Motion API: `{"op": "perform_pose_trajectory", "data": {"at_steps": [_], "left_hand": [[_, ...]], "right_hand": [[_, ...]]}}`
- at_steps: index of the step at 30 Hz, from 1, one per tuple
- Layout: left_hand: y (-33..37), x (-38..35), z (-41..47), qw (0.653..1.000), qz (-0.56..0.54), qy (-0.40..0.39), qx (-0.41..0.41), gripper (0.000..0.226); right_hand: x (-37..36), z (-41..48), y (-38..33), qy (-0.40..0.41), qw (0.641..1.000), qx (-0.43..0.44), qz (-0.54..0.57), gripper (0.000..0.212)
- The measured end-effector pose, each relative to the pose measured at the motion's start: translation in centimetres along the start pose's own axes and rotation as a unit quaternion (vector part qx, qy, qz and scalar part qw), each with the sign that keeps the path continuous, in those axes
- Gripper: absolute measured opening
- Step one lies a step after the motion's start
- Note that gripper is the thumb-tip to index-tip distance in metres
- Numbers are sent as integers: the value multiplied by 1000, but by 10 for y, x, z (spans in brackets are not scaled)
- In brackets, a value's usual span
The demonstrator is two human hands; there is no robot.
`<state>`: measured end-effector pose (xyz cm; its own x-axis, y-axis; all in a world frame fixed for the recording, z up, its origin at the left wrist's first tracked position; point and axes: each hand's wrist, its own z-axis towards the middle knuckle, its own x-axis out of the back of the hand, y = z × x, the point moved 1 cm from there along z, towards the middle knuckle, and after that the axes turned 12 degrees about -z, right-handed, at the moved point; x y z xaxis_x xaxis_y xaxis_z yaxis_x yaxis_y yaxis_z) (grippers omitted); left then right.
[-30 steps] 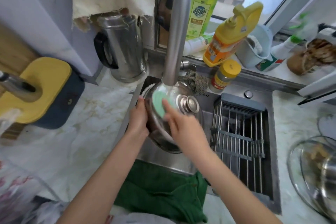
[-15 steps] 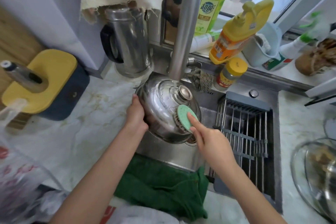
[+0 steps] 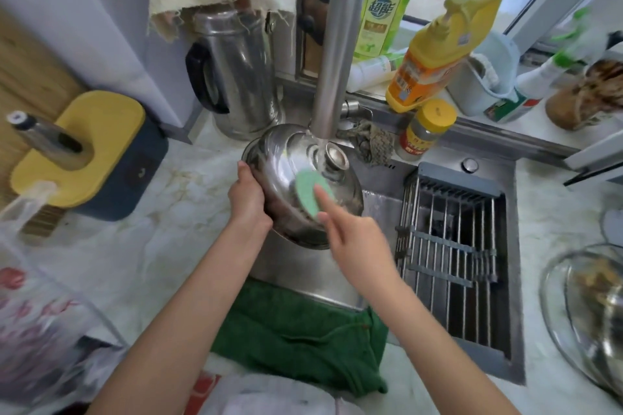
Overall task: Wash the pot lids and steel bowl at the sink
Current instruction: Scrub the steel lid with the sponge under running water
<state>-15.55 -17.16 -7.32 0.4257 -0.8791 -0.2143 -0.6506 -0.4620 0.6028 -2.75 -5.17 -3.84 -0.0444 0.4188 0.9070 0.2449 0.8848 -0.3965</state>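
Observation:
A domed steel pot lid [image 3: 286, 175] with a round knob [image 3: 335, 159] is tilted over the sink [image 3: 381, 209], under water running from the steel tap [image 3: 333, 54]. My left hand [image 3: 247, 199] grips the lid's left rim. My right hand [image 3: 354, 239] presses a round green scrub pad [image 3: 308, 190] against the lid's top, fingers on the pad. A glass lid [image 3: 566, 313] lies over a steel bowl [image 3: 606, 330] on the counter at far right.
A wire rack [image 3: 448, 246] fills the sink's right half. A green towel [image 3: 303, 337] hangs on the front edge. A steel kettle [image 3: 236, 77] stands behind left, detergent bottles [image 3: 435, 57] and a small jar [image 3: 426, 131] along the sill, a yellow-topped box [image 3: 81, 145] at left.
My right hand has swept the green pad around the lid's top, from the upper left to the right of the knob and back toward the middle. The lid tilted a little.

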Motion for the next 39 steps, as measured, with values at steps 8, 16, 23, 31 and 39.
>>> {"op": "perform_pose_trajectory", "data": {"at_steps": [8, 16, 23, 31, 39], "left_hand": [[-2, 11, 5, 1000, -22, 10, 20, 55], [4, 19, 8, 999, -38, 26, 14, 53], [21, 23, 6, 999, -51, 9, 0, 48], [25, 30, -1, 999, -38, 15, -19, 41], [40, 20, -7, 998, -21, -2, -65, 44]], "right_hand": [[2, 3, 23, -24, 997, -75, 15, 42], [4, 14, 41, -29, 994, -102, -7, 41], [0, 18, 37, -22, 999, -30, -3, 40], [2, 18, 48, -49, 996, 55, -59, 41], [7, 26, 50, -32, 988, 144, -37, 44]]}}
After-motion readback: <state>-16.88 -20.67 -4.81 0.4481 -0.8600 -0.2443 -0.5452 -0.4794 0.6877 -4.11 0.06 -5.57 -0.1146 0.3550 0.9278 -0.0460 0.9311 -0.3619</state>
